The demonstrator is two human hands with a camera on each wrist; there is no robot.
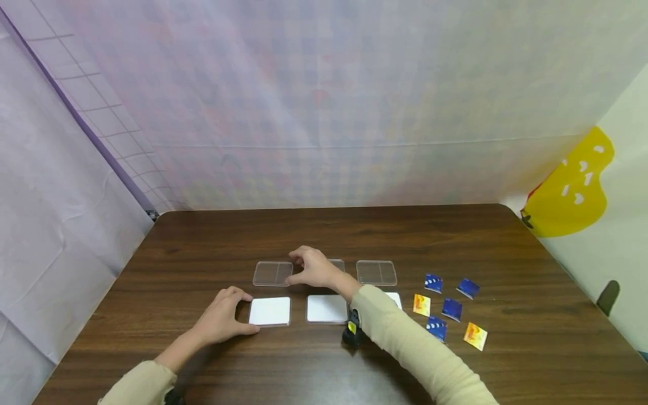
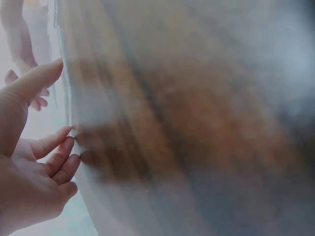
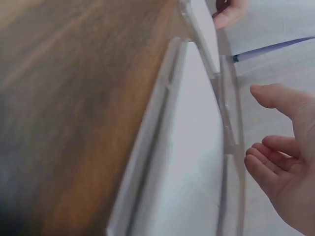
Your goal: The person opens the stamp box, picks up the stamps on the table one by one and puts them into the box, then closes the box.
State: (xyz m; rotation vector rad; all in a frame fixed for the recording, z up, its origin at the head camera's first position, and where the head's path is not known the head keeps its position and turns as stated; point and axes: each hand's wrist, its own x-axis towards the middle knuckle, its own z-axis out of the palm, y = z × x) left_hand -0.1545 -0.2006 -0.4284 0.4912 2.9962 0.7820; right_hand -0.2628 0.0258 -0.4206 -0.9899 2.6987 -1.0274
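My left hand (image 1: 220, 318) is at the left side of a white-filled, shallow clear case (image 1: 270, 312). Its thumb and fingertips are spread at the case's two left corners; whether they press on it is hard to tell. Over the back row, my right hand (image 1: 316, 269) reaches to the right end of a clear, flat lid-like tray (image 1: 272, 274). In the right wrist view, the right thumb and fingers (image 3: 261, 169) stand apart with nothing between them. Another white-filled case (image 1: 326, 309) lies below the right forearm.
A third white case (image 1: 394, 299) is partly hidden by the right sleeve. Behind it lies another clear tray (image 1: 377, 273); a middle tray (image 1: 336, 263) is mostly covered. At right are several small blue squares (image 1: 451, 309) and two yellow-orange ones (image 1: 422, 304) on the wooden table (image 1: 233, 236).
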